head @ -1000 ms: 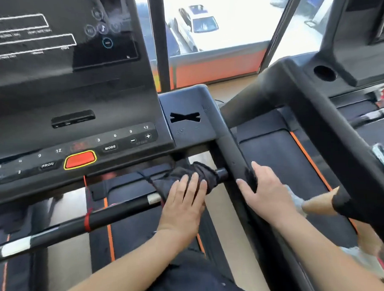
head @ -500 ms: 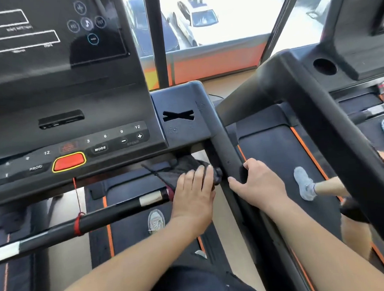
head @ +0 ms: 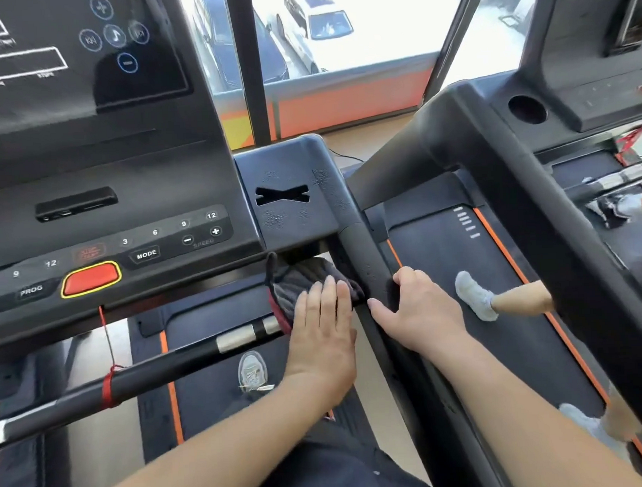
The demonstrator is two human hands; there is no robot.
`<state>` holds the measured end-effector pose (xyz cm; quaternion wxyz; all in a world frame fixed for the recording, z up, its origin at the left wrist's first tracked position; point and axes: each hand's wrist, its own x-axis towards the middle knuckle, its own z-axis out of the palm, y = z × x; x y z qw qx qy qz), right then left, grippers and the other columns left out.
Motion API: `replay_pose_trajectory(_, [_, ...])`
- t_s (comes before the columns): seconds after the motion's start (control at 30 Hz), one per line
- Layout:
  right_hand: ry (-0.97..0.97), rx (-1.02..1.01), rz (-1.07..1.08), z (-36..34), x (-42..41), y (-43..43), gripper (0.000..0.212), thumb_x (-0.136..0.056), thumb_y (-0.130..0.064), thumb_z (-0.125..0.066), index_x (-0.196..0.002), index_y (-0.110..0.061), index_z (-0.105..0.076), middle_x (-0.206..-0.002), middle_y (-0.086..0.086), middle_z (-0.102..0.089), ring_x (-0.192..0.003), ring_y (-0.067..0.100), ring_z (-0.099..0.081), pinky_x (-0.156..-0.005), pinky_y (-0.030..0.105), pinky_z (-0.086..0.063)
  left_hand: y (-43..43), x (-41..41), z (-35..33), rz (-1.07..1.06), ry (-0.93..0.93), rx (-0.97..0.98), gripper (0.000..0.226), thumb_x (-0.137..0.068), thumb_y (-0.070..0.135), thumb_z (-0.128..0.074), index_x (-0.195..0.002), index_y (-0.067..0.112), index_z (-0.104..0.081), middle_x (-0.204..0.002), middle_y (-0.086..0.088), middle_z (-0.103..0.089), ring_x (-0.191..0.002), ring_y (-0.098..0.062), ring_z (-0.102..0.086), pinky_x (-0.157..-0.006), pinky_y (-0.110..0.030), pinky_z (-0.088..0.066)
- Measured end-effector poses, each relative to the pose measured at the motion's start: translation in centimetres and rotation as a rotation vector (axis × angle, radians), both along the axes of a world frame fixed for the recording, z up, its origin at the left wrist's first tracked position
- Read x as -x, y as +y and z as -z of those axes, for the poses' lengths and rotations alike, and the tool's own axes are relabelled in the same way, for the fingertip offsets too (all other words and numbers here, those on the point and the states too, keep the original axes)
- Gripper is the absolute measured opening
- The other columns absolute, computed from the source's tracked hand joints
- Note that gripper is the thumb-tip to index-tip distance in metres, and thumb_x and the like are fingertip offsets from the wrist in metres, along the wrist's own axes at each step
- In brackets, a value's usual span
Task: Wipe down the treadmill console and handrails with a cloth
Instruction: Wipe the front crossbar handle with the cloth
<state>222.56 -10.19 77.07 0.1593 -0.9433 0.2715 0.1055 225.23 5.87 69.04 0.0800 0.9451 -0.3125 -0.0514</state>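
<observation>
Nearest, at lower centre of the frame, the left hand [head: 323, 328] lies flat with straight fingers, its grip open, pressing the dark cloth [head: 301, 281] onto the right end of the cross handrail [head: 152, 376]. Just right of it, the right hand [head: 420, 309] has its grip closed round the side handrail [head: 364, 248], fingers curled over the top.

The step in hand looks like wiping the cross handrail at its junction with the side one. The cloth is bunched there, trailing up toward the underside of the console [head: 125, 171]. The cross handrail's long axis runs from the lower left edge up to frame centre. The side handrail runs from the console's corner down toward the lower right.

Next, I judge, the cloth must either sweep left along the bar or pass onto the side handrail, which would need the right hand to move clear. Farther up, the console's panel and red stop button [head: 91, 278] await.
</observation>
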Motion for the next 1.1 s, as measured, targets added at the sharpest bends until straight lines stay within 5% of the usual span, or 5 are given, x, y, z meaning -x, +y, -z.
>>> replay_pose_trajectory(0.3, [0.008, 0.016, -0.005, -0.2, -0.1, 0.3, 0.046, -0.089, -0.059, -0.057, -0.111, -0.019, -0.049, -0.109, -0.002, -0.054, -0.102, 0.023, -0.060, -0.073, 0.034, -0.045, -0.8, -8.6, -2.8, 0.102, 0.320, -0.134, 0.037, -0.108, 0.041, -0.018, -0.120, 0.024, -0.048, -0.121, -0.009, -0.063, -0.108, -0.040, -0.064, -0.080, -0.045, -0.048])
replay_pose_trajectory(0.53, [0.011, 0.033, -0.007, -0.2, -0.1, 0.5, 0.048, -0.090, -0.058, -0.057, -0.114, -0.018, -0.049, -0.112, 0.000, -0.055, -0.105, 0.023, -0.060, -0.072, 0.033, -0.043, 0.6, -0.7, -1.3, 0.033, -0.005, -0.218, 0.083, -0.103, 0.050, -0.035, -0.158, 0.007, 0.010, -0.154, -0.021, -0.027, -0.133, -0.042, -0.035, -0.114, -0.055, -0.027])
replay_pose_trajectory(0.7, [0.024, 0.023, -0.007, -0.3, -0.3, 0.5, 0.049, -0.090, -0.058, -0.058, -0.113, -0.017, -0.049, -0.113, 0.001, -0.054, -0.105, 0.024, -0.060, -0.077, 0.036, -0.049, -1.0, -7.0, -4.1, 0.158, 0.271, -0.132, 0.046, -0.107, 0.052, -0.028, -0.131, 0.017, -0.047, -0.128, -0.010, -0.059, -0.115, -0.035, -0.060, -0.092, -0.047, -0.050])
replay_pose_trajectory(0.8, [0.025, 0.020, -0.010, -0.4, -0.2, 0.6, 0.049, -0.090, -0.058, -0.058, -0.114, -0.016, -0.048, -0.114, 0.002, -0.054, -0.107, 0.026, -0.060, -0.081, 0.038, -0.051, -0.4, -9.1, -4.8, 0.182, 0.489, -0.047, 0.035, -0.111, 0.036, -0.025, -0.119, 0.015, -0.052, -0.128, -0.013, -0.060, -0.118, -0.037, -0.059, -0.095, -0.048, -0.048])
replay_pose_trajectory(1.1, [0.023, 0.022, -0.025, -0.2, -0.1, 0.4, 0.051, -0.091, -0.059, -0.056, -0.117, -0.016, -0.048, -0.117, 0.002, -0.055, -0.109, 0.025, -0.059, -0.079, 0.037, -0.048, -0.4, -2.2, -0.9, 0.068, -0.009, -0.141, 0.077, -0.101, 0.043, -0.042, -0.157, 0.003, -0.010, -0.147, -0.018, -0.044, -0.122, -0.038, -0.048, -0.102, -0.050, -0.037])
